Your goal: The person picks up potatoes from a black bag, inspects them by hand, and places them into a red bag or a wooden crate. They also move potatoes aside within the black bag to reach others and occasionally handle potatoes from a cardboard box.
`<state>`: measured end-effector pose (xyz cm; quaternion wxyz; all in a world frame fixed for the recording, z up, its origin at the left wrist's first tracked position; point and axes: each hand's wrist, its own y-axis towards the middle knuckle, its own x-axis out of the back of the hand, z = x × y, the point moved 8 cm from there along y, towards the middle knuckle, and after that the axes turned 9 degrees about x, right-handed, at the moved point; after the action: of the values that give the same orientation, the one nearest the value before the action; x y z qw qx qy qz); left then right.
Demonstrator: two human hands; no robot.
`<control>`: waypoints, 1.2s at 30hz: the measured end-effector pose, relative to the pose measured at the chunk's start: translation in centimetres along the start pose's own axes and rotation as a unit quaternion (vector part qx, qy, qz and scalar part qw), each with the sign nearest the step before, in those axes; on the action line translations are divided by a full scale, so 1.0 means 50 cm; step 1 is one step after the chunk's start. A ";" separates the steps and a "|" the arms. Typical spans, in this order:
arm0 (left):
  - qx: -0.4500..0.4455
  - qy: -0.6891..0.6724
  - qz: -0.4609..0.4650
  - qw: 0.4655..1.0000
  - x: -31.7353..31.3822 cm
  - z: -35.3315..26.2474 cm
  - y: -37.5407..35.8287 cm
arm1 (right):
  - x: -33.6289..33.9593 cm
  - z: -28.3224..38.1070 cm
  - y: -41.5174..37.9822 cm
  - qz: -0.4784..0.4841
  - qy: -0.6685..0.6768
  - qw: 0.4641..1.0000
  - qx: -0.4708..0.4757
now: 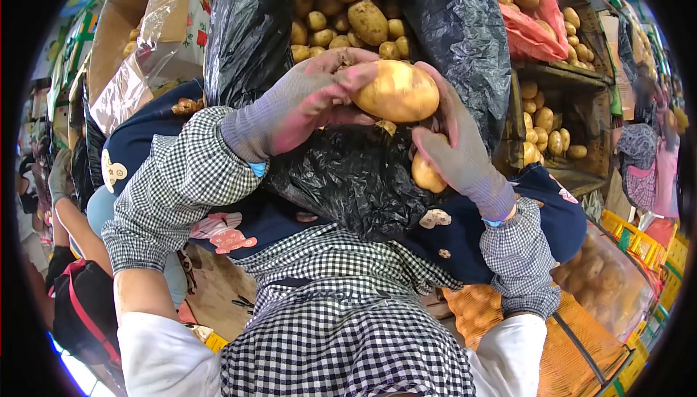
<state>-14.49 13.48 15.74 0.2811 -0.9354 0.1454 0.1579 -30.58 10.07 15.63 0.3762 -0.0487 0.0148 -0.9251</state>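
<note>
A large clean yellow potato (pixel 401 92) is held between my two gloved hands, above a box lined with black plastic (pixel 250 27). My left hand (pixel 319 92), in a grey glove with pink-coated fingers, has its fingertips closed on the potato's left end. On the other side, my right hand (pixel 459 136) curls its fingers around the right end. A smaller potato (pixel 427 172) sits in the right palm, partly covered by the thumb. Behind the hands, unwashed potatoes (pixel 367 23) fill the box. Black plastic (pixel 348 172) also drapes over the near edge, below the hands.
To the right are wooden crates (pixel 581 81) of potatoes and a red bag (pixel 537 27) holding more. An orange mesh sack (pixel 523 339) lies at lower right. At left stands a cardboard box (pixel 170 5) with clear plastic. Another person's arm (pixel 76 223) shows at far left.
</note>
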 end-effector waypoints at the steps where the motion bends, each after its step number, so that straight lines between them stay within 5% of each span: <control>1: 0.000 0.032 -0.022 0.999 0.000 -0.007 0.003 | -0.002 -0.001 -0.003 -0.011 0.066 0.998 -0.019; 3: -0.020 0.060 -0.037 0.997 -0.006 -0.013 0.009 | -0.013 0.004 -0.007 -0.032 0.198 0.978 -0.056; 7: -0.117 0.046 -0.038 0.991 -0.008 -0.014 0.015 | 0.011 -0.024 -0.033 -0.081 0.234 0.956 -0.160; 9: -0.167 0.031 -0.033 0.985 0.034 -0.063 0.033 | 0.068 -0.057 -0.056 -0.087 0.402 0.902 -0.133; 12: -0.043 0.073 -0.187 0.979 0.170 -0.084 0.124 | 0.261 -0.057 -0.041 -0.165 0.513 0.842 0.037; 15: 0.141 0.260 -0.191 0.936 0.238 0.029 0.252 | 0.503 -0.264 -0.125 -0.318 0.479 0.818 -0.011; 16: 0.207 0.371 -0.153 0.892 0.254 0.083 0.299 | 0.555 -0.345 -0.183 -0.425 0.400 0.805 -0.108; 19: 0.153 0.602 -0.195 0.759 0.241 0.211 0.408 | 0.636 -0.502 -0.286 -0.565 0.478 0.649 -0.174; 20: 0.189 0.568 -0.237 0.766 0.215 0.221 0.402 | 0.631 -0.507 -0.292 -0.562 0.506 0.634 -0.162; 23: 0.239 0.558 -0.349 0.714 0.229 0.322 0.459 | 0.541 -0.338 -0.216 -0.510 0.501 0.691 -0.110; 28: 0.226 0.555 -0.277 0.751 0.212 0.291 0.433 | 0.394 -0.118 -0.088 -0.325 0.570 0.752 -0.060; 31: 0.206 0.535 -0.272 0.773 0.203 0.238 0.378 | 0.343 -0.066 -0.082 -0.315 0.443 0.839 -0.010; 33: 0.141 0.443 -0.192 0.864 0.178 0.184 0.324 | 0.273 0.008 -0.068 -0.290 0.289 0.912 0.037; 35: 0.177 0.288 -0.114 0.934 0.072 0.054 0.198 | 0.192 0.051 -0.038 -0.156 0.226 0.960 0.056; 36: 0.119 0.251 -0.091 0.956 0.060 0.031 0.167 | 0.160 0.043 -0.029 -0.100 0.188 0.977 -0.007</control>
<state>-15.08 7.13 9.39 0.3580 -0.9139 0.1437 -0.1266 -37.08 5.57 18.48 0.2724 0.1221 0.0870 -0.9504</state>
